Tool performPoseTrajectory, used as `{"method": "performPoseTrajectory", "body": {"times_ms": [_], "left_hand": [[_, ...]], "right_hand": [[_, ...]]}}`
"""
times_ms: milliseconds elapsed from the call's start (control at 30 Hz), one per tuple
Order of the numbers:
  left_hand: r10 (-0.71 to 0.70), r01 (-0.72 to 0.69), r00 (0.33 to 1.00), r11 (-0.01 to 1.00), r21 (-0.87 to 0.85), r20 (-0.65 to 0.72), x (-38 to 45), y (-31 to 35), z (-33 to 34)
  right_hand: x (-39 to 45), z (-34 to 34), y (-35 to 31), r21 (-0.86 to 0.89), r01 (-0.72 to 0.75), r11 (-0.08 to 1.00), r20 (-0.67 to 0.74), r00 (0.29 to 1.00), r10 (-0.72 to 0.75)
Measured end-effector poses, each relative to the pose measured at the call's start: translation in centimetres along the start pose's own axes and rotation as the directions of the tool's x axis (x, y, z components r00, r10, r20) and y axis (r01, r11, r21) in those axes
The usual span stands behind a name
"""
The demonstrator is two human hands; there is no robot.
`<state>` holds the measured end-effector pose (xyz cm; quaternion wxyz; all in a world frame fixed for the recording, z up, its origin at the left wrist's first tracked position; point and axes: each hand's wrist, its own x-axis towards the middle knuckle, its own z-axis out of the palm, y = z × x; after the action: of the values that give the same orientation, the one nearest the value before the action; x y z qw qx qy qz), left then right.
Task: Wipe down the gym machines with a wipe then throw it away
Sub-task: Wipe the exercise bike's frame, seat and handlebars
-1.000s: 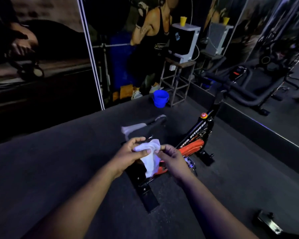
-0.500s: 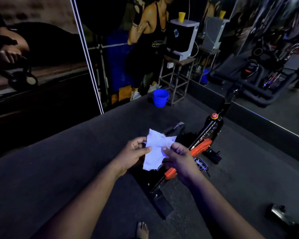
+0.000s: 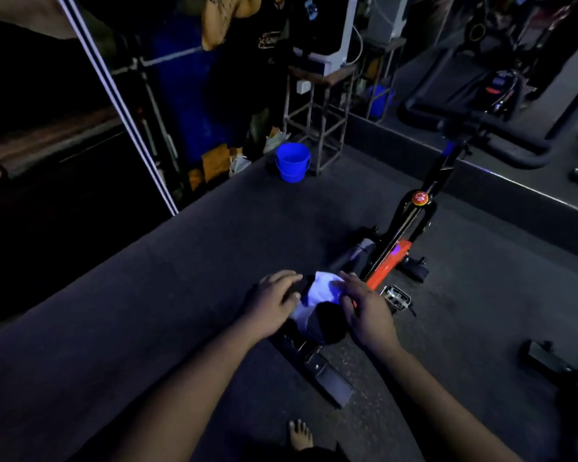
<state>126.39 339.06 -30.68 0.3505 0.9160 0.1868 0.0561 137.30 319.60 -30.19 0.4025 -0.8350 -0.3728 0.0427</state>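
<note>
A white wipe (image 3: 319, 291) lies spread over the dark saddle (image 3: 329, 323) of a black and orange exercise bike (image 3: 392, 260). My left hand (image 3: 274, 303) is at the wipe's left edge with its fingers stretched out and its thumb touching the wipe. My right hand (image 3: 364, 310) rests flat along the wipe's right side, fingertips on the cloth. Neither hand curls round the wipe. The bike's handlebars (image 3: 501, 148) rise at the upper right, and a metal pedal (image 3: 396, 296) sticks out just right of my right hand.
A blue bucket (image 3: 292, 161) stands on the dark floor mat beside a metal stand (image 3: 317, 121) carrying a white dispenser. A mirror wall runs along the right. Another machine's base (image 3: 548, 360) lies at the far right. My bare foot (image 3: 300, 435) shows at the bottom.
The wipe was held up and unfolded between both hands; now it is laid over the saddle and both hands have opened onto it. The view has tilted downward.
</note>
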Motion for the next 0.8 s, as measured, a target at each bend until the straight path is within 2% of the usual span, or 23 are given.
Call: {"method": "performPoseTrajectory", "body": {"times_ms": [100,167,233,367,467,567,667,800], "left_hand": [[0.038,-0.111,0.973,0.943,0.313,0.228,1.1,-0.3,0.7],[0.066,-0.192,0.941,0.911,0.364,0.333,1.3,-1.0,0.5],[0.134,-0.297,0.896,0.889,0.348,0.423,1.6,-2.2,-0.4],[0.237,-0.494,0.794,0.788,0.366,0.560,2.0,-4.8,-2.3],[0.293,-0.600,0.731,0.706,0.376,0.616,2.2,-6.2,-3.3],[0.323,-0.660,0.685,0.655,0.368,0.654,2.7,-6.5,-3.9],[0.335,-0.714,0.631,0.604,0.355,0.700,3.6,-6.5,-4.3],[0.360,-0.766,0.592,0.529,0.365,0.721,5.9,-6.4,-4.3]], "right_hand": [[-1.0,1.9,0.0,-0.253,-0.018,0.967,-0.027,1.000,0.011],[-1.3,3.2,0.6,-0.441,-0.048,0.896,-0.063,0.998,0.022],[-1.4,4.3,-0.2,-0.562,-0.133,0.817,-0.076,0.991,0.109],[-3.0,7.5,-4.9,-0.495,-0.236,0.836,-0.034,0.967,0.252],[-4.9,8.9,-7.1,-0.528,-0.325,0.784,-0.037,0.932,0.361],[-6.0,9.0,-8.0,-0.526,-0.433,0.732,-0.091,0.884,0.458],[-5.0,9.2,-8.3,-0.531,-0.515,0.673,-0.069,0.818,0.572],[-1.2,9.0,-8.1,-0.491,-0.577,0.652,-0.082,0.776,0.625]]}}
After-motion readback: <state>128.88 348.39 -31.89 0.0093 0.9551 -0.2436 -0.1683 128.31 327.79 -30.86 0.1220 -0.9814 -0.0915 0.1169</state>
